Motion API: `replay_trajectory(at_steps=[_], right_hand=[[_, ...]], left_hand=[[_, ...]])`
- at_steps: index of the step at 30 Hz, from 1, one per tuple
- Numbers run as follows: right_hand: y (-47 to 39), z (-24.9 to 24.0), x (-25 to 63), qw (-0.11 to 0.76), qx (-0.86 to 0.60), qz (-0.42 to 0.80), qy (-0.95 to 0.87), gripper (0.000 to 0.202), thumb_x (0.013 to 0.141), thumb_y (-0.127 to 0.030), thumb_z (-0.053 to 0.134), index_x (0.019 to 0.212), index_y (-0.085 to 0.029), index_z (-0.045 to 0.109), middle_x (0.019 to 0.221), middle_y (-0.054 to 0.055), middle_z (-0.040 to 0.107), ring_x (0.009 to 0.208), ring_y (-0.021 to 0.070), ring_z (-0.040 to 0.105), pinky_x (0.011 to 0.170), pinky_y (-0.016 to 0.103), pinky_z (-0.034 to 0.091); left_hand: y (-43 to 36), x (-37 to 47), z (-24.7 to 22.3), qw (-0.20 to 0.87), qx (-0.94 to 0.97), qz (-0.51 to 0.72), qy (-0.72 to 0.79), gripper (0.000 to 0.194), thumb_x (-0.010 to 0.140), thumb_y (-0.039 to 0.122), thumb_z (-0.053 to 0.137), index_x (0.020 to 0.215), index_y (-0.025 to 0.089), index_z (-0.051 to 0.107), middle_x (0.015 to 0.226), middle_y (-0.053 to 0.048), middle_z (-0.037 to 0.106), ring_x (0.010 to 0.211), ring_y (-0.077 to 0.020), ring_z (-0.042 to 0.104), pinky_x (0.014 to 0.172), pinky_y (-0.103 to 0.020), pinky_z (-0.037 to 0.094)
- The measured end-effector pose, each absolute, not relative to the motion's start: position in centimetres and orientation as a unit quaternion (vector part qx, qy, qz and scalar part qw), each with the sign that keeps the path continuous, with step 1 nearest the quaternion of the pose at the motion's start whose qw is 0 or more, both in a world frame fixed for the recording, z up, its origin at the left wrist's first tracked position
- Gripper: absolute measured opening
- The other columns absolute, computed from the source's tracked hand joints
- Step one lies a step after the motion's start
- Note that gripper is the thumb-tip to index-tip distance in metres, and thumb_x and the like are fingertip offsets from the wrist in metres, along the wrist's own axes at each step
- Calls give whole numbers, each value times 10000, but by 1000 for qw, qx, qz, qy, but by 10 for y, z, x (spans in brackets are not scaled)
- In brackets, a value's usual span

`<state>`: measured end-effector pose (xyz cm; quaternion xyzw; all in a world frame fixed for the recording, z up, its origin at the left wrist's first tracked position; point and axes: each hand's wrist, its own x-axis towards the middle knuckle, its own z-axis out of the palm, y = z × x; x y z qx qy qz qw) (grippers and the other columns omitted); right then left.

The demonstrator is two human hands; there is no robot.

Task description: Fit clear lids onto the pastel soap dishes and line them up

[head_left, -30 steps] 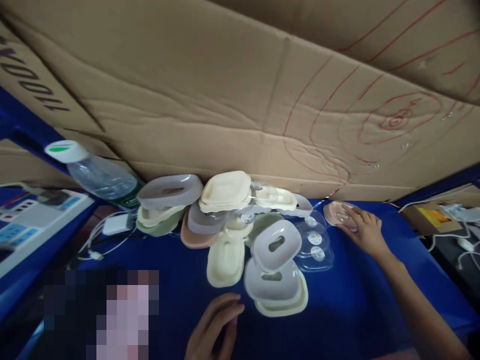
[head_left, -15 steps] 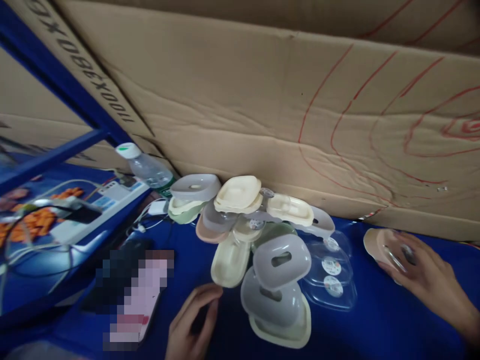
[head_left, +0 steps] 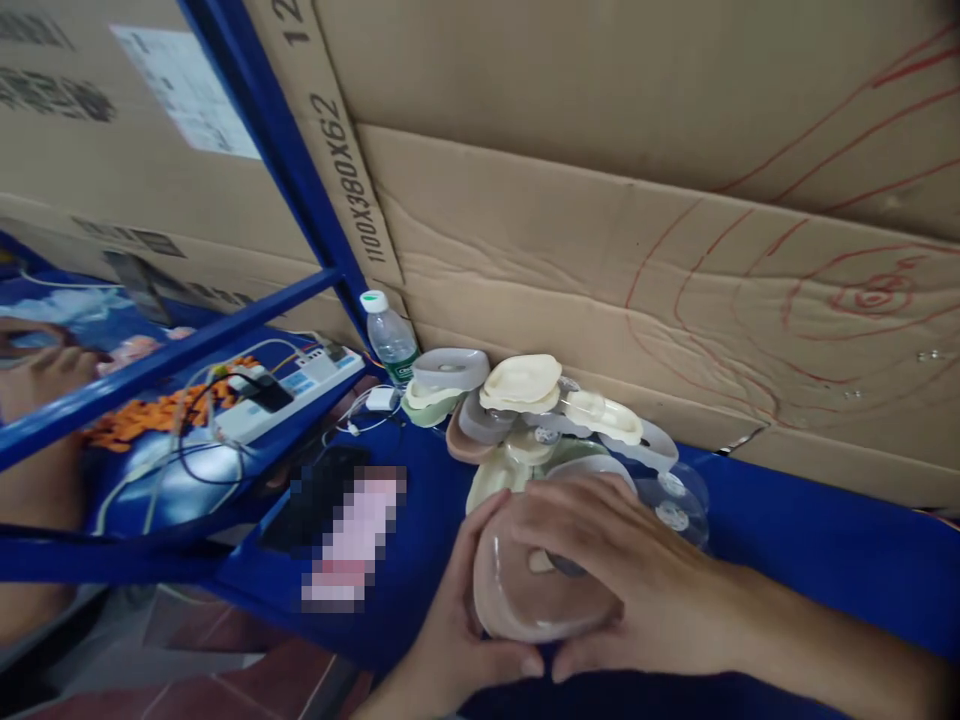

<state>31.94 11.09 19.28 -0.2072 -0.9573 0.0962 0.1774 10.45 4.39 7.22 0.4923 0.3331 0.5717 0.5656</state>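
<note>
Both hands hold a pinkish-beige soap dish (head_left: 514, 575) that has a slot in its middle and a glossy, see-through surface. My left hand (head_left: 469, 610) curls around its left side, thumb along the near edge. From above and the right, my right hand (head_left: 622, 560) grips it, fingers over the top and thumb below. Just behind them lies a pile of soap dish parts: a cream tray (head_left: 487, 475), stacked cream trays (head_left: 521, 380), a grey cover (head_left: 450, 368) on a green piece (head_left: 431, 408), and clear lids (head_left: 679, 520). My right hand hides part of this pile.
A plastic bottle (head_left: 390, 340) stands against the cardboard wall (head_left: 510, 240). Left of the pile are a phone (head_left: 360, 530), a white charger (head_left: 381, 400) and a power strip (head_left: 292, 390). Beyond a blue frame bar (head_left: 165, 360), another person's arm (head_left: 45, 430) shows near orange pieces (head_left: 142, 415).
My right hand has brought the pinkish-beige soap dish from the far right to the front middle. My left hand has closed on it too. The view has swung left.
</note>
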Motion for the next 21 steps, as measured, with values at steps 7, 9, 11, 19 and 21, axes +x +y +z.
replay_trajectory(at_steps=[7, 9, 11, 19, 21], right_hand=[[225, 213, 248, 71, -251, -161, -952, 744, 932, -405, 802, 1576, -224, 477, 1663, 195, 449, 1464, 430, 479, 1156, 608, 399], [256, 210, 222, 33, -271, -150, -950, 752, 946, -485, 770, 1578, -204, 474, 1630, 203, 487, 1427, 415, 516, 1129, 577, 423], [278, 202, 197, 14, -299, -141, -944, 749, 962, -539, 729, 1583, -210, 469, 1619, 200, 499, 1397, 404, 543, 1107, 553, 437], [295, 182, 164, 6, -361, -161, -919, 677, 971, -409, 733, 1553, -152, 502, 1576, 226, 545, 1372, 380, 574, 1092, 506, 458], [282, 185, 173, 29, -344, -166, -924, 687, 961, -350, 745, 1569, -164, 486, 1613, 216, 508, 1386, 382, 564, 1100, 518, 462]], left_hand=[[28, 69, 69, 528, 338, 600, 497, 1132, 634, 623, 955, 1587, 265, 460, 1459, -131, 659, 1299, -373, 672, 1058, -404, 585], [21, 63, 66, 516, 319, 608, 512, 1105, 611, 590, 970, 1556, 259, 502, 1434, -128, 678, 1314, -381, 660, 1078, -418, 576], [15, 58, 61, 513, 301, 620, 512, 1085, 592, 570, 980, 1530, 261, 532, 1410, -123, 695, 1324, -388, 653, 1103, -440, 563], [9, 39, 47, 581, 258, 621, 459, 1118, 550, 590, 999, 1522, 275, 545, 1480, -157, 655, 1315, -414, 661, 1056, -448, 584], [13, 37, 48, 596, 258, 616, 445, 1119, 551, 561, 1006, 1527, 279, 537, 1486, -153, 649, 1317, -405, 660, 1062, -432, 578]])
